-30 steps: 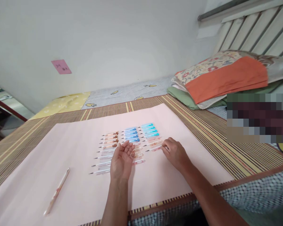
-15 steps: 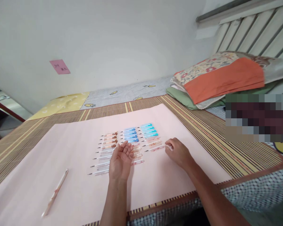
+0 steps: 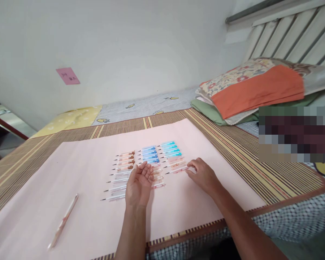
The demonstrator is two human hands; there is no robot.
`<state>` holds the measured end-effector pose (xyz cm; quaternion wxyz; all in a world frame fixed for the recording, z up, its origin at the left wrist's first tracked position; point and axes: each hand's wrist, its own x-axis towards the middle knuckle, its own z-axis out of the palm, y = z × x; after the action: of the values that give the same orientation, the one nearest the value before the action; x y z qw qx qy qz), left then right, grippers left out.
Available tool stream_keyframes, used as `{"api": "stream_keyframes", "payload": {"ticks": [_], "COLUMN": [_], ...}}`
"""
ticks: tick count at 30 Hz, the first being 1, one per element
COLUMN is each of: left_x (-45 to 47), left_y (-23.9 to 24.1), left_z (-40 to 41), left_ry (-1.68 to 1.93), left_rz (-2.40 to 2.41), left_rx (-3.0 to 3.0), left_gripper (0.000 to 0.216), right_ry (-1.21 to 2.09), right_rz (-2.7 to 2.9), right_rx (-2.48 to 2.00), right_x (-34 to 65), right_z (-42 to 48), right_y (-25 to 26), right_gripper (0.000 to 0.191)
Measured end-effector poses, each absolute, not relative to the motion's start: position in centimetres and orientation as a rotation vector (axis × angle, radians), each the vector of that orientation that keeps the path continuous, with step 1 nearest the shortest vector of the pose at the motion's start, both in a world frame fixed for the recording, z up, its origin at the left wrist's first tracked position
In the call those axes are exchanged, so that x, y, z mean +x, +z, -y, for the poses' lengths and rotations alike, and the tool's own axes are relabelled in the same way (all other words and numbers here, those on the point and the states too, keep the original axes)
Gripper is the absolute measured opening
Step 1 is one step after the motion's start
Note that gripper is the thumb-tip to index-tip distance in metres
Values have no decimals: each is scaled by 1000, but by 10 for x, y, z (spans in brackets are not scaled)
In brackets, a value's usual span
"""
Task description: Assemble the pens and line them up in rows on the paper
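Observation:
My right hand (image 3: 202,175) is at the right end of a clear pen with pink marks (image 3: 176,170), thumb and fingertips closed around that end. The pen lies flat, its dark tip to the left. My left hand (image 3: 139,182) rests palm up, fingers loosely curled and apart, holding nothing. It covers part of the clear pens (image 3: 116,189) and pinkish pens (image 3: 159,186) lying in rows. Beyond it are brown-ended pens (image 3: 126,159), blue pens (image 3: 148,155) and turquoise pens (image 3: 170,148), in neat stacks with tips to the left.
A single pen (image 3: 63,222) lies slanted at the left of the pale pink sheet (image 3: 92,162). Under the sheet is a striped mat (image 3: 219,144). Pillows (image 3: 260,90) are piled at the back right, and a pink note (image 3: 68,76) is on the wall.
My right hand has shifted slightly left at the end of the pink-marked pen, and the pen has moved a little left too. My left hand stays almost still.

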<state>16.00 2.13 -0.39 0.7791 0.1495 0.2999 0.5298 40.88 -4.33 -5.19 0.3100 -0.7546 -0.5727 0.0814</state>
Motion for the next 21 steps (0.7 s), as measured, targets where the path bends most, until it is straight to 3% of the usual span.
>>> {"api": "stream_keyframes", "payload": {"ticks": [21], "left_x": [162], "left_y": [-5], "left_z": [-22], "left_ry": [1139], "left_rz": [-656], "left_rx": [324], "left_gripper": [26], "right_ry": [104], "right_rz": [1806], "right_rx": [-1708], "right_x": [372], "right_z": [38], "right_y": [-46], "right_gripper": [13]}}
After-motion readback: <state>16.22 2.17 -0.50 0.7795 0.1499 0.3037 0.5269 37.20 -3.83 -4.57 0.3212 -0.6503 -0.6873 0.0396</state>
